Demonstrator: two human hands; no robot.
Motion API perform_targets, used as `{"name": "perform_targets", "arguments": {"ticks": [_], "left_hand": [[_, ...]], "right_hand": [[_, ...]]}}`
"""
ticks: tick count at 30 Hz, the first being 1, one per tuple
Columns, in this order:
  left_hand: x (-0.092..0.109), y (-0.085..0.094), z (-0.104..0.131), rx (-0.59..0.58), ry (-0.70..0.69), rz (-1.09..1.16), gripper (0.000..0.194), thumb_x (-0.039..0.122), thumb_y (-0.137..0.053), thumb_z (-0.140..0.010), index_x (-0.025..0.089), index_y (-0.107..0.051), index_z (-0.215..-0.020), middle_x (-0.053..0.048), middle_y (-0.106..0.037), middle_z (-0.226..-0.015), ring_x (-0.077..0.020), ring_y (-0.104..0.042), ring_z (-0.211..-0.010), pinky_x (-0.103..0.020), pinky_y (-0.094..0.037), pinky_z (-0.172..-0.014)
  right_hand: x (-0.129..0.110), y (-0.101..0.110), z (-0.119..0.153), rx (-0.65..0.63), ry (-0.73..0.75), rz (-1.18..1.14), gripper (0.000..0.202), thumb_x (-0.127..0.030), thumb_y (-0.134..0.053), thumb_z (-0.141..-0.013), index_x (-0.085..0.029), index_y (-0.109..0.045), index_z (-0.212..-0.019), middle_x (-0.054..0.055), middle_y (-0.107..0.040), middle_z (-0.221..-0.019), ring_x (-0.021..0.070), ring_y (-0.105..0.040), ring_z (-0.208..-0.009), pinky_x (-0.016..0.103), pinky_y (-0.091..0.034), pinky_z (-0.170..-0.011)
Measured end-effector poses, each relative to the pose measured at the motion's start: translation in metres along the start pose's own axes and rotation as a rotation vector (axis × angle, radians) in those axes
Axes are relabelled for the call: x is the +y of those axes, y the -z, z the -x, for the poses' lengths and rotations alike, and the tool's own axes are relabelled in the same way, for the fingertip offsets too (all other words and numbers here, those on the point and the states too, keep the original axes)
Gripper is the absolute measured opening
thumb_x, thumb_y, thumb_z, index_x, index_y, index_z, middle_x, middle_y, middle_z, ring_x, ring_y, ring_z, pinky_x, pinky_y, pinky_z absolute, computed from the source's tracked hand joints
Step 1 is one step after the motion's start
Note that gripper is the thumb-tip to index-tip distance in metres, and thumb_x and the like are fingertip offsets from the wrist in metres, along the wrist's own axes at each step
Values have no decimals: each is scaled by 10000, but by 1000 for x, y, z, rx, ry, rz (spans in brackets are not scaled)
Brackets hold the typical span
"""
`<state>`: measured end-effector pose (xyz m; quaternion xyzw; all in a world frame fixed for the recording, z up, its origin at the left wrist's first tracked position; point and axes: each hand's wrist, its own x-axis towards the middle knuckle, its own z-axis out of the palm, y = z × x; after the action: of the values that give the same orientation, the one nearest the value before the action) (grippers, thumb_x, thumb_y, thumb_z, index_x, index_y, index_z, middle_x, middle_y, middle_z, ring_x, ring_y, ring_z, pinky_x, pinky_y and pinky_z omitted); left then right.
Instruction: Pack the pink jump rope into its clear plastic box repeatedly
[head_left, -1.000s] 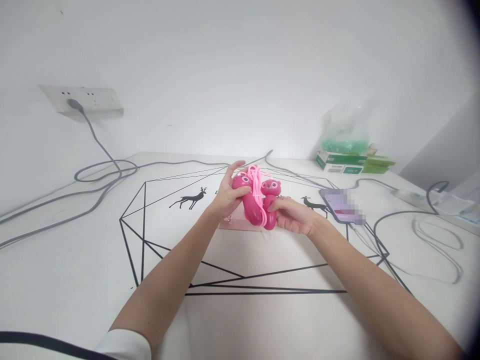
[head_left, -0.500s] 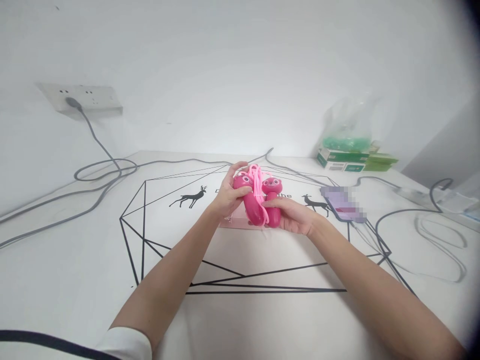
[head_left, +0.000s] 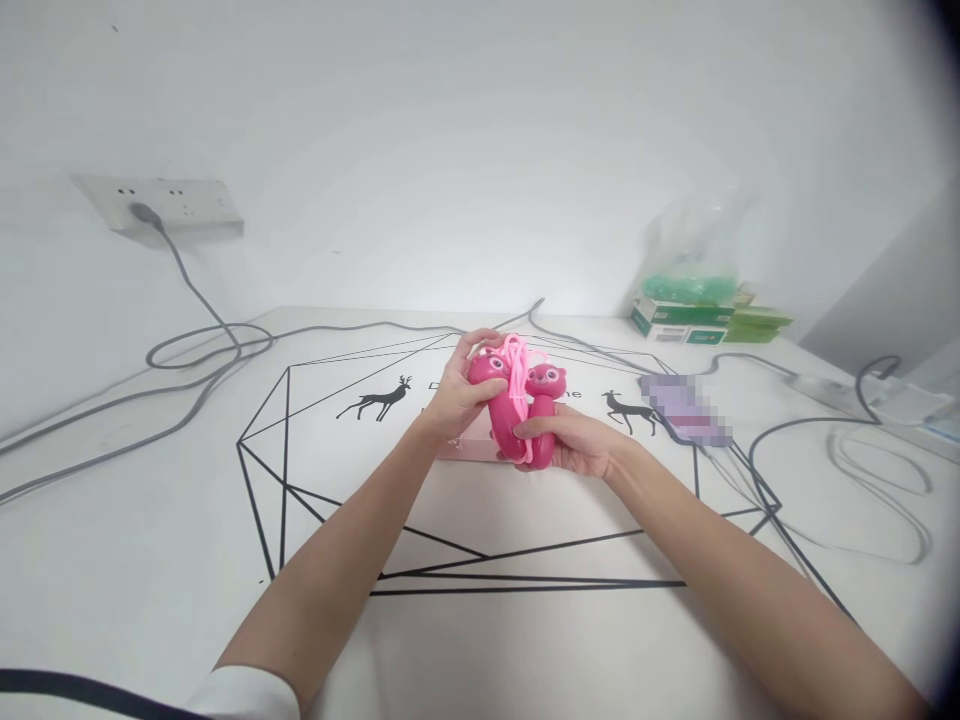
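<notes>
A pink jump rope [head_left: 517,375] is held up between my hands over the white table. Its two dark pink handles have animal heads with round eyes, and the light pink cord is bundled between them. My left hand [head_left: 463,392] grips the left handle, thumb across its front. Around the lower part of the right handle [head_left: 543,440] my right hand [head_left: 576,440] is closed, its thumb reaching toward the cord. Behind and below the handles lies a flat pale pink box [head_left: 472,446], partly covered by my left hand and the jump rope.
A phone [head_left: 686,408] lies to the right on the deer-printed table mat [head_left: 525,520]. Green and white boxes [head_left: 686,320] with a plastic bag [head_left: 694,250] on top stand at the back right. Grey cables [head_left: 202,400] run along the left from a wall socket [head_left: 187,205].
The right handle has moved down and left, closer to the left handle and the cord. My right hand has shifted left with it. My left hand stays nearly still.
</notes>
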<state>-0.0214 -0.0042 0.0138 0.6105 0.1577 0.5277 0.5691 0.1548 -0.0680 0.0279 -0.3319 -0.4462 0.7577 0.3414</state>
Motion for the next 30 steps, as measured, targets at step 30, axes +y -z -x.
{"name": "perform_targets", "arguments": {"ticks": [30], "left_hand": [[2, -13, -1, 26, 26, 124, 637, 226, -694, -782, 366, -405, -1332, -40, -536, -1354, -208, -624, -1085, -359, -551, -869]], "right_hand": [[-2, 18, 1, -118, -10, 9, 281, -136, -740, -709, -120, -678, -982, 92, -734, -858, 193, -690, -747, 322, -576, -714]]}}
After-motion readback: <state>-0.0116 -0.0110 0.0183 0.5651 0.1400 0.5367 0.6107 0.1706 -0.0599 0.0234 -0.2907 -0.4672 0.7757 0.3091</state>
